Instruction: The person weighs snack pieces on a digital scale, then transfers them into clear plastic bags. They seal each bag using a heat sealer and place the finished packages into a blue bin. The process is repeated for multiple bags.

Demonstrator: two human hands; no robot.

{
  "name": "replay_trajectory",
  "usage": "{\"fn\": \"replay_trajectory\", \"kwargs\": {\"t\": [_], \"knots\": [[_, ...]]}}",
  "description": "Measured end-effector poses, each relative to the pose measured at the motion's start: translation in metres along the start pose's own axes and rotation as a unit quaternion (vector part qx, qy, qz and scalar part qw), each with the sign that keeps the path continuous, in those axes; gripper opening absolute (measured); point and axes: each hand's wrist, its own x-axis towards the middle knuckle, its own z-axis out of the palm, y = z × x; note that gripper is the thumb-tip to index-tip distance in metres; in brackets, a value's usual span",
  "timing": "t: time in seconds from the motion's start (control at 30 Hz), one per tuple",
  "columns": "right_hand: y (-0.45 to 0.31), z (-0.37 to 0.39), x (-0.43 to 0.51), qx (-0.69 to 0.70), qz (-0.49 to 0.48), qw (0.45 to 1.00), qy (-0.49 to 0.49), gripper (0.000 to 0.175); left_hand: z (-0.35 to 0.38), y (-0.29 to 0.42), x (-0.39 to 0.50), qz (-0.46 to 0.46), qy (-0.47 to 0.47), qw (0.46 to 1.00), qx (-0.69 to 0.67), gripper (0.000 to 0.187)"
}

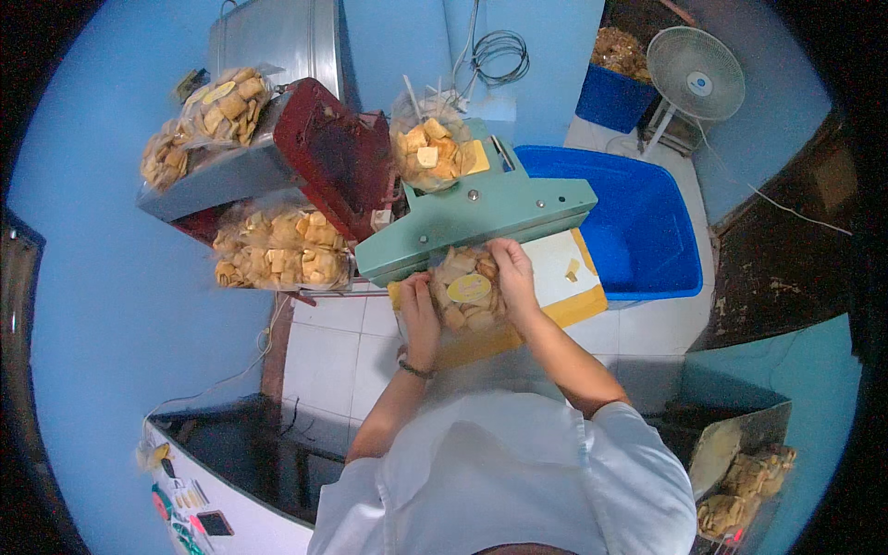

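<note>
A clear plastic bag of square crackers with an oval yellow label lies between my hands. My left hand grips its left side, and my right hand pinches its upper right corner. The bag's top edge meets the front of a green impulse sealer; whether it sits between the jaws is hidden. Under the bag is a white board edged with yellow tape. On top of the sealer stands another cracker bag, its upper end loose, beside a small yellow block.
Several filled bags lie on the left, with more on a grey and dark red machine. A blue bin stands right of the sealer, near a fan. Behind me is a white table at left.
</note>
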Motion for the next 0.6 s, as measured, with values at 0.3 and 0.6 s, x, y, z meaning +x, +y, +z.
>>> {"fn": "replay_trajectory", "kwargs": {"t": [0.3,0.6], "knots": [[-0.018,-0.039,-0.033,-0.251,-0.163,0.954,-0.028,0.014,-0.030,-0.028,-0.039,0.039,-0.081,0.995,0.052,0.031],[-0.068,-0.003,-0.083,-0.489,-0.316,0.807,-0.102,0.045,-0.032,-0.028,-0.039,0.125,-0.072,0.985,0.090,0.029]]}}
